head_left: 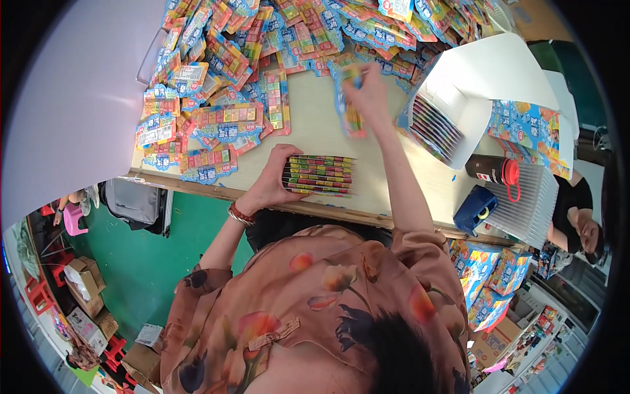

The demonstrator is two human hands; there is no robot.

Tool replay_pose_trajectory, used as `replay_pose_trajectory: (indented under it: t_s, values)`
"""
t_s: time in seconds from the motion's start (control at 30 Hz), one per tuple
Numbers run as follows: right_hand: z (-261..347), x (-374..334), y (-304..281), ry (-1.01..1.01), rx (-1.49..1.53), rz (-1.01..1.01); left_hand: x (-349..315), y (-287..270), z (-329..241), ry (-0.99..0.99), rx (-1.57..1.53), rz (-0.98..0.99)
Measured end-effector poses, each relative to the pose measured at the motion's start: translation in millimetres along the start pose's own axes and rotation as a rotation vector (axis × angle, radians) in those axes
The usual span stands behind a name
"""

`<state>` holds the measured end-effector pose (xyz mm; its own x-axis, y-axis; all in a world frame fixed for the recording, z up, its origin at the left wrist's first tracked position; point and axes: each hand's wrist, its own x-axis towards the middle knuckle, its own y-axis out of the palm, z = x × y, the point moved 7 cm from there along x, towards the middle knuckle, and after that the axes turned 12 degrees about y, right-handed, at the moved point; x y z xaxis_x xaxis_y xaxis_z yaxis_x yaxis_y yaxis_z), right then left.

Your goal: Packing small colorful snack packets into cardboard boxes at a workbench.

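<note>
My left hand [268, 177] is closed around one end of a stack of blister packs [319, 176], which stand on edge near the table's front. Their thin edges face up, with colourful pieces showing between them. Farther out and to the right, my right hand [369, 95] grips a single blister pack [350, 108] with a blue and yellow card; motion blurs it slightly. A large heap of the same packs [226, 118] spreads over the left and far side of the table. Right of my right arm, an open white box [469, 121] holds a row of packs [433, 134].
A dark bottle with a red lid [508, 172] and a blue tape dispenser [475, 209] stand at the table's right. Printed display boxes [525, 128] and a ribbed translucent sheet [522, 203] lie near them. Another person [577, 217] is at the far right.
</note>
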<state>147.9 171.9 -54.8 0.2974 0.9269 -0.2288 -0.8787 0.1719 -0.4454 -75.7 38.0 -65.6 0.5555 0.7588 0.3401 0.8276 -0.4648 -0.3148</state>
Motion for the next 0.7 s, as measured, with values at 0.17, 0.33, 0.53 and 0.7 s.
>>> replay_pose_trajectory:
  t_s: [0.17, 0.33, 0.53, 0.7]
  values:
    - [-44, 61, -26, -0.071, -0.511, -0.202, 7, 2, -5, 0.024, 0.009, 0.018]
    - [-37, 40, -7, 0.205, -0.23, 0.286, 1, 2, -1, 0.002, 0.025, 0.017]
    - [-45, -29, 2, 0.197, 0.676, 0.422, 1, 2, -3, 0.039, 0.151, 0.066]
    - [-74, -86, -3, 0.225, 1.124, 0.512, 9, 0, -15, 0.07, 0.09, 0.022]
